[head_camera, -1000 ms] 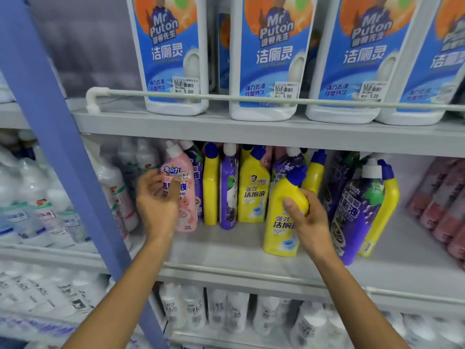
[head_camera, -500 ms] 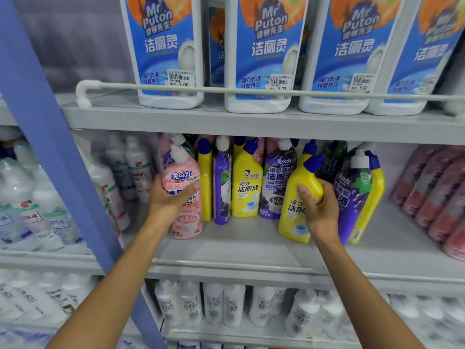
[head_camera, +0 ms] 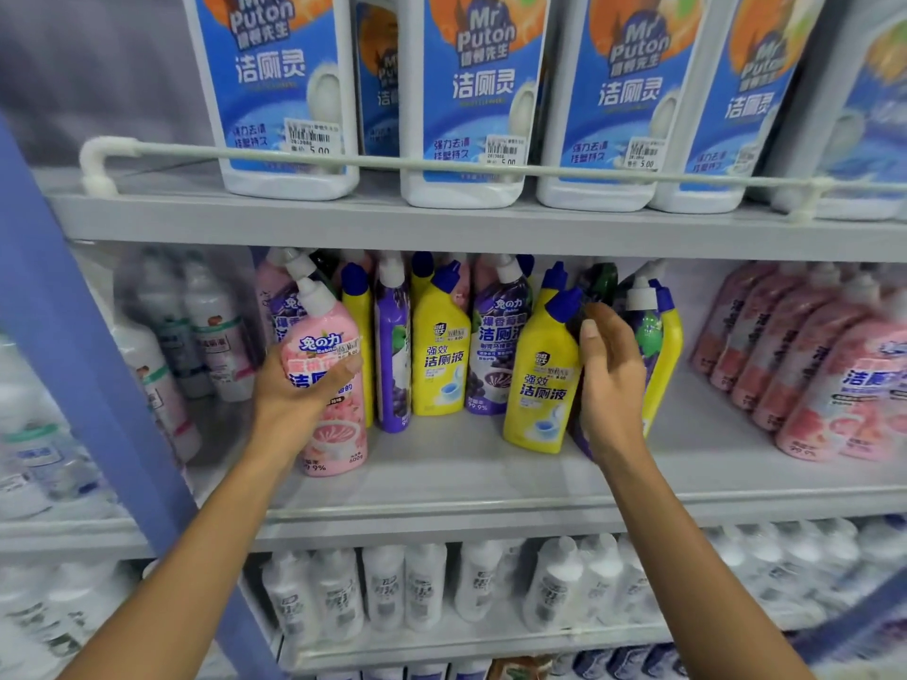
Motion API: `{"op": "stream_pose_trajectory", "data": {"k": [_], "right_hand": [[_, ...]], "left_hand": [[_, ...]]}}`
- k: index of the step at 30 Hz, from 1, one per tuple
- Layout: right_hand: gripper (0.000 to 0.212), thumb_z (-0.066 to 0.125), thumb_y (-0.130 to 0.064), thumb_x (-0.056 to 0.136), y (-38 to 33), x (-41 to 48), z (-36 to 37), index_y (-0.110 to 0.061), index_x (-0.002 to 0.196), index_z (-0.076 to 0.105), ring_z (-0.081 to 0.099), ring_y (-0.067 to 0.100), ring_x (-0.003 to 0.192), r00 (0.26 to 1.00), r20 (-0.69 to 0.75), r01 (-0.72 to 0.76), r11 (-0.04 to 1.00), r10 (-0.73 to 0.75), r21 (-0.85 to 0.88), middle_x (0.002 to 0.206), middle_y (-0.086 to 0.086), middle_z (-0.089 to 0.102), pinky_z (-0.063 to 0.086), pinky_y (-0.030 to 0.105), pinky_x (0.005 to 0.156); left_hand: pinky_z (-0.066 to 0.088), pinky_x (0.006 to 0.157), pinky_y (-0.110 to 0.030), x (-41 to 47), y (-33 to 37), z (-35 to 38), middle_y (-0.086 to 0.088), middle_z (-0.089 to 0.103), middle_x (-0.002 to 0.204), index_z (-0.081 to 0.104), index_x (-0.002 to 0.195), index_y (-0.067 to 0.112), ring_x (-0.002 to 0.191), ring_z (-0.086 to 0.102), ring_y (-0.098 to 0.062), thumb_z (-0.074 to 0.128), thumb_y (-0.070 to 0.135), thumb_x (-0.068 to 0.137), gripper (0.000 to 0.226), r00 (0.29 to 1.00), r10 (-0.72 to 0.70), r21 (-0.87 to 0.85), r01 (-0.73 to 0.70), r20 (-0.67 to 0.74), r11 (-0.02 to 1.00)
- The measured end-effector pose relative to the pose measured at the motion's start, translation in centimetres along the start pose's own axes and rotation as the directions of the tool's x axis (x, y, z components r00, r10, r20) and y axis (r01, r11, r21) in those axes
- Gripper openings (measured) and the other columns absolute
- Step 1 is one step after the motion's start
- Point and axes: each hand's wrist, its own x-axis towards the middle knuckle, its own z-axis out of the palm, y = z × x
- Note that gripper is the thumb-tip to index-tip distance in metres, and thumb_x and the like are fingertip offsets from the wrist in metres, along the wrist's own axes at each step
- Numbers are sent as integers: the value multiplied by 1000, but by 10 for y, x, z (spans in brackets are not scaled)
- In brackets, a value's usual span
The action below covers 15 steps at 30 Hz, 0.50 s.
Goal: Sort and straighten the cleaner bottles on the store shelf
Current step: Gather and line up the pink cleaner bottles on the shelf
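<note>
Pink bottle (head_camera: 330, 385), yellow blue-capped bottle (head_camera: 540, 385), grey shelf (head_camera: 441, 478)

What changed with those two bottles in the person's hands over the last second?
The left hand closed its grip on the pink bottle and drew it forward, out of the row. The right hand slid the yellow bottle back towards the purple bottle, stood it straighter and opened; it now rests flat against the yellow bottle's side. The other bottles stayed put.

Bottles (head_camera: 441, 346) stand on the middle shelf (head_camera: 441, 473), jugs (head_camera: 471, 100) on the shelf above.
</note>
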Motion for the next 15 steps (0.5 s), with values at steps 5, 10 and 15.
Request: {"op": "stream_pose_trajectory", "data": {"k": [5,10,15], "right_hand": [[57,40,-56,101,-29,-11,11,-20,142,57,59,11,134,999,30,-46,979,41,199,141,-2,65,44,35,114],[71,30,-62,98,-29,-12,50,-15,146,54,61,9,131,956,203,-258,932,209,254,141,-3,65,45,33,114],[41,41,-54,106,-13,5,107,-28,126,66,63,2,118,924,285,-290,953,255,87,119,-16,70,44,37,115]], "left_hand": [[57,68,-20,4,-2,-5,9,76,103,64,123,23,82,73,3,92,34,71,60,1000,8,-2,-8,21,1000],[62,76,-28,4,0,-13,7,77,103,66,121,24,87,75,-2,92,33,70,58,999,15,-20,-14,30,1000],[61,80,-32,2,2,-25,5,78,109,66,123,26,94,75,-9,90,46,61,69,1000,19,-26,-19,17,999]]}}
